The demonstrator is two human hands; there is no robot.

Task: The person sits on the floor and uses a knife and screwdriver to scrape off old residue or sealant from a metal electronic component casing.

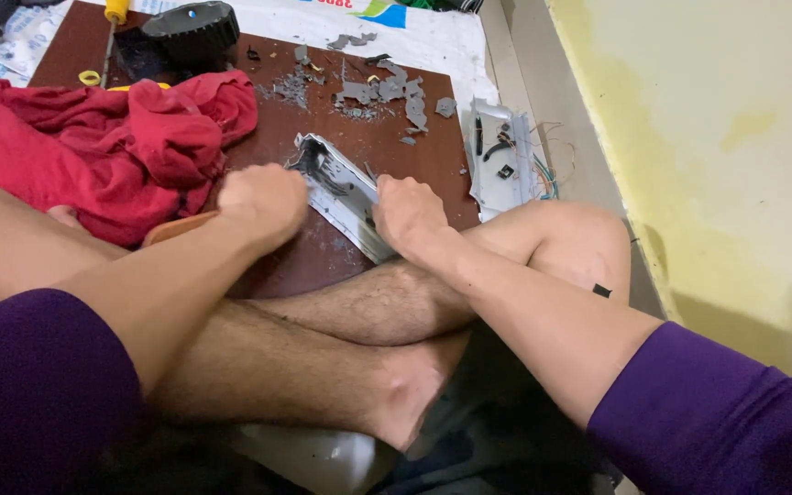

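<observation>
A person sits cross-legged on the floor, both forearms stretched forward over bare shins, purple sleeves pushed up near the elbows. The left hand (263, 200) is curled into a closed fist, knuckles up, clamped on the near-left edge of a long grey metal casing (341, 191). The right hand (408, 213) is likewise clenched, wrist bent inward, gripping the opposite side of the same piece toward its lower end. The casing lies slantwise between the two fists — its upper end pointing away from the person, its lower end running down toward the right shin — and it rests on a dark brown board (323, 247). Its inner face is dark and scuffed; what the fingers press underneath cannot be made out.

Just left of the left hand lies a crumpled red cloth (103, 137), partly draped over the board. Grey broken fragments (378, 92) are scattered at the board's far side, well apart from the hands. A black wheel-like part (190, 29) sits at the far-left corner — near it a yellow-handled tool (115, 11). To the right, beside the wall, lies a pale panel with loose wires (504, 156).
</observation>
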